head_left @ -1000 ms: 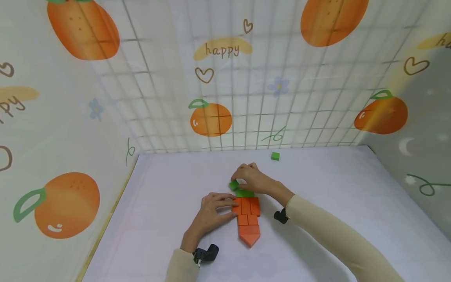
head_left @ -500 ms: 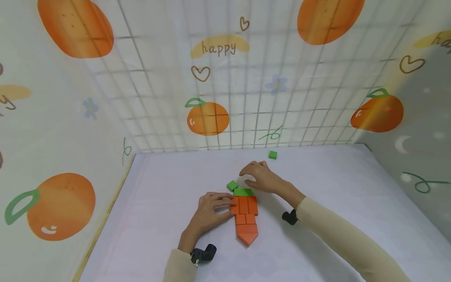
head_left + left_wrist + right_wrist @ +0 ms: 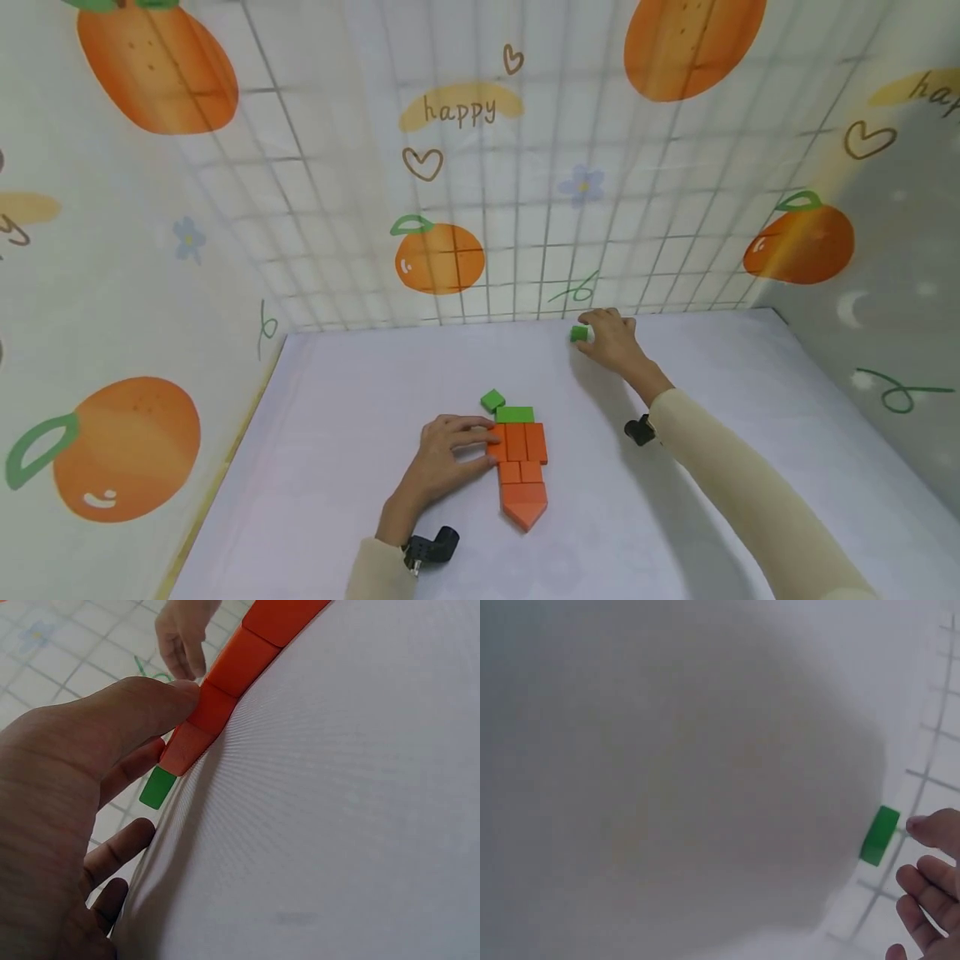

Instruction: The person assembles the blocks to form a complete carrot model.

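Orange blocks (image 3: 516,443) lie flat on the white table in a carrot-like shape, ending in a triangular block (image 3: 525,510) toward the person. A green rectangular block (image 3: 514,414) adjoins their far end, and a tilted green square block (image 3: 492,401) sits at its upper left corner. The left hand (image 3: 444,457) rests its thumb and extended fingers against the left side of the orange blocks. At the back, the right hand (image 3: 617,343) is spread around another green block (image 3: 579,333). In the right wrist view, a gap shows between its thumb and that green block (image 3: 880,835).
Behind the table (image 3: 360,458) hangs a pale curtain (image 3: 330,208) printed with oranges and a grid. It also closes off both sides. Each wrist wears a small black camera, such as the left one (image 3: 431,547).
The right hand has let go of the tilted green block and moved back and right to the far green block. The left hand has stayed against the orange blocks.
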A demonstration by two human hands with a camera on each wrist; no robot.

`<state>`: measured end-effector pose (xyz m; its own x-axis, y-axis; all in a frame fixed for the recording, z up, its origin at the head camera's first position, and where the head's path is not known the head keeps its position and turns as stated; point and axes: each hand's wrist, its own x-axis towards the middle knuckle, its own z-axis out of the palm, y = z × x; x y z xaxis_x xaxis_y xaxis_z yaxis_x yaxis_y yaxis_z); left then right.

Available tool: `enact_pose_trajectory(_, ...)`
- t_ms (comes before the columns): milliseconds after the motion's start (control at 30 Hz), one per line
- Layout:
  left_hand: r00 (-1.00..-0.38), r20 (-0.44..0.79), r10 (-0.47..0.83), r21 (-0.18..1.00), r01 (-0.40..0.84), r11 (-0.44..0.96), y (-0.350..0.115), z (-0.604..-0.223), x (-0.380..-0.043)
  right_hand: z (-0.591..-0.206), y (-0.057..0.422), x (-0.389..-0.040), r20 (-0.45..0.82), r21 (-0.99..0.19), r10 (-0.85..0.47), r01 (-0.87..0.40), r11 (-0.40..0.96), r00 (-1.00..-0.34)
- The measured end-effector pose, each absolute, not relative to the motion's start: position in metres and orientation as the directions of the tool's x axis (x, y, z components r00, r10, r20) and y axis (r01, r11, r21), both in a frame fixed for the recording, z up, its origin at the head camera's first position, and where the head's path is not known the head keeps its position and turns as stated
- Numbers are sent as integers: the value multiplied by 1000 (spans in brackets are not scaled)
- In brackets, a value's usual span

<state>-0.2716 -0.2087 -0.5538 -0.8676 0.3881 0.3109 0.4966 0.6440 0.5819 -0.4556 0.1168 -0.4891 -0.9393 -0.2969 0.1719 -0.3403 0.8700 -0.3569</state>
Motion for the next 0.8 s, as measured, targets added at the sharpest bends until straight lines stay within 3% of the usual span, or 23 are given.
enact_pose_trajectory(267, -869, 312, 385, 584, 495, 643, -208, -555, -272, -502, 125, -471, 101, -364, -256, -275, 890, -961)
enact_pose_trajectory(467, -857, 331, 394, 574, 514, 637, -209, -555, -271, -504, 124, -470, 157, -373, -277, -316, 872, -948)
enact_pose_trajectory(800, -865, 318, 389, 574, 502, 647, -209, -555, -273, -482, 103, -429, 260, -406, -355, -435, 803, -898)
